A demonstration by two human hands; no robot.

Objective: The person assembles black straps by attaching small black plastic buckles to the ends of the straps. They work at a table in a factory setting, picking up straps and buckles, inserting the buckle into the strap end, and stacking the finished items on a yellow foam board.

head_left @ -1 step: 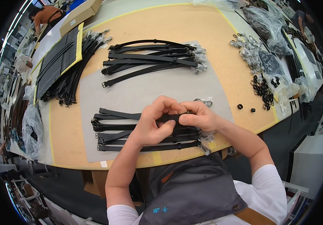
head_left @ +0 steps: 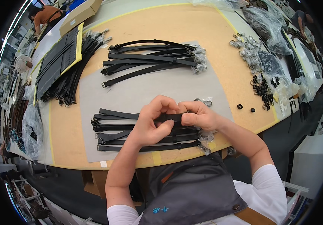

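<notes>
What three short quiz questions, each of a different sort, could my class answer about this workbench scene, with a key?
1. True or false: both hands grip the same black strap.
2. Which lies farther from the person: A, the strap pile under the hands, or B, the fanned strap pile?
3. Fill in: the straps rest on a ___ sheet.

Key:
1. True: left hand and right hand pinch one black strap.
2. B, the fanned strap pile, not the near pile.
3. Grey; the grey sheet covers the table.

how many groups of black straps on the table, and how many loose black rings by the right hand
Groups of black leather straps: 3, far, near, under the hands, left-edge heap
Small loose black rings: 2
Total: 5
</notes>
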